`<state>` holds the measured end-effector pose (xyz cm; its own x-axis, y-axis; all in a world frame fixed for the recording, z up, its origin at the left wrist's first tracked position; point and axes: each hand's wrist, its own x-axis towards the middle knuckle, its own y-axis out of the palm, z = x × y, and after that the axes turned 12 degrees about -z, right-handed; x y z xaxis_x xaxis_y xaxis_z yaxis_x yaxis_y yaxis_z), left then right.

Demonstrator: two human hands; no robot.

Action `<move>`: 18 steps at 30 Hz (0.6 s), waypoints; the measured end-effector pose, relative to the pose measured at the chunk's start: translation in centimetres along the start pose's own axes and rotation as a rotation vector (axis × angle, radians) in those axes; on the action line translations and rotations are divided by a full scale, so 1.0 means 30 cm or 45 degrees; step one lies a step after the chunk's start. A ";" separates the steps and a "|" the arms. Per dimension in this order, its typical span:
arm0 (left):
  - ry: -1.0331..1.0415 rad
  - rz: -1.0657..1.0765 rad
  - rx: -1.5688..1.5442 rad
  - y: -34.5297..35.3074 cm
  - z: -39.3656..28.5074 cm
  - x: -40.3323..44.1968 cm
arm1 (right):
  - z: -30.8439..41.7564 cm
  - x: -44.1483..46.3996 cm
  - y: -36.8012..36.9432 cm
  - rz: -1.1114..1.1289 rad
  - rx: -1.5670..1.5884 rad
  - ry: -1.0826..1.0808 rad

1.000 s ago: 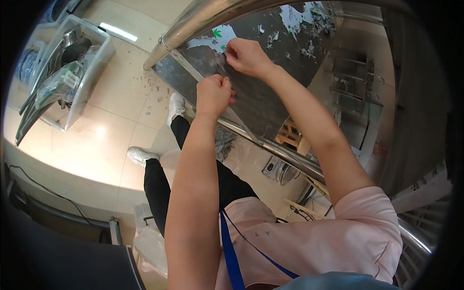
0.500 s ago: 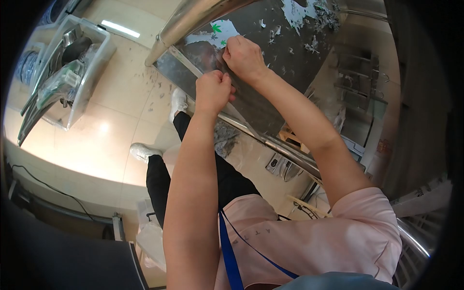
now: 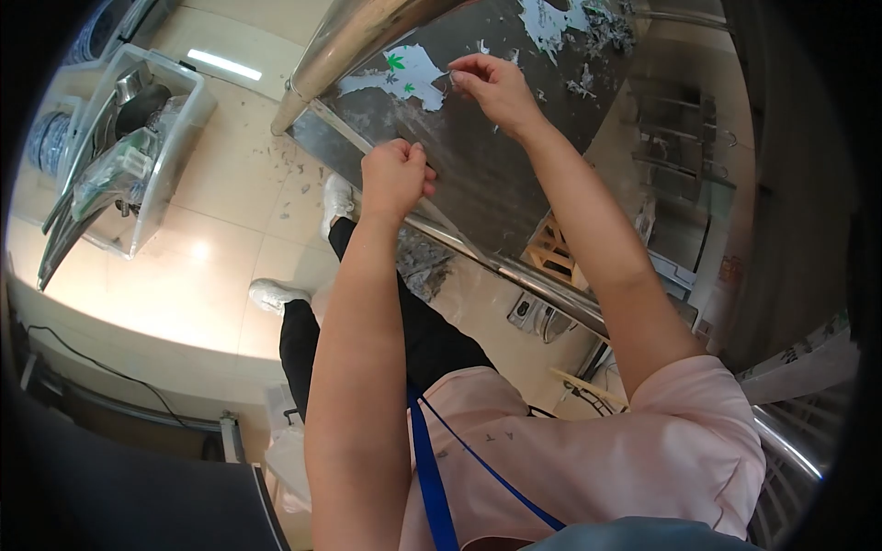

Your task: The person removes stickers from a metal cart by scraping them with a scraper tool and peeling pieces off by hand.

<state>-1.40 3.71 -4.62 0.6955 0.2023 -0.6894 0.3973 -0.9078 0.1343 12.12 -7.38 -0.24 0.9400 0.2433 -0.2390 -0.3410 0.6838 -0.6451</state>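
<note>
A dark panel (image 3: 487,174) in a metal frame lies in front of me, with a white sheet remnant (image 3: 404,78) printed with green leaves on its surface. My right hand (image 3: 496,92) is pinched at the sheet's right edge, on a small scrap too tiny to make out. Nearer to me, my left hand (image 3: 397,179) is closed over the panel's near edge, its fingers curled; whatever they hold is hidden. More torn white paper (image 3: 551,28) and grey shreds (image 3: 606,32) cover the panel's far right part.
A clear plastic bin (image 3: 170,151) with metal and plastic items stands on the floor at the left. A thick metal tube (image 3: 358,41) rises beside the panel. Below its near rail (image 3: 551,292) are a wooden rack (image 3: 549,248) and crumpled scraps (image 3: 423,266).
My right hand has moved right and slightly up from the sheet, its fingers less tightly curled. My left hand has shifted slightly left.
</note>
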 end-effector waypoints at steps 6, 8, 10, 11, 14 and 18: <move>0.008 0.023 -0.029 0.001 0.006 0.003 | -0.019 -0.004 -0.032 0.329 0.763 0.504; -0.005 0.015 -0.030 0.002 0.003 0.003 | -0.022 -0.006 -0.050 0.407 0.858 0.535; -0.037 0.005 -0.031 0.004 -0.003 -0.001 | -0.034 0.001 -0.078 0.531 0.959 0.541; -0.033 0.010 -0.037 0.002 -0.002 -0.002 | -0.053 0.011 -0.091 0.619 1.016 0.533; -0.007 0.024 -0.036 0.000 0.009 0.004 | -0.100 0.031 -0.120 0.757 1.161 0.495; 0.027 0.015 -0.030 0.002 0.005 0.003 | -0.024 0.010 -0.098 0.244 0.901 0.510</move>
<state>-1.41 3.62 -4.79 0.7124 0.1997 -0.6727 0.4030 -0.9013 0.1591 13.40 -9.80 1.08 0.7471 0.2277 -0.6244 -0.2842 0.9587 0.0096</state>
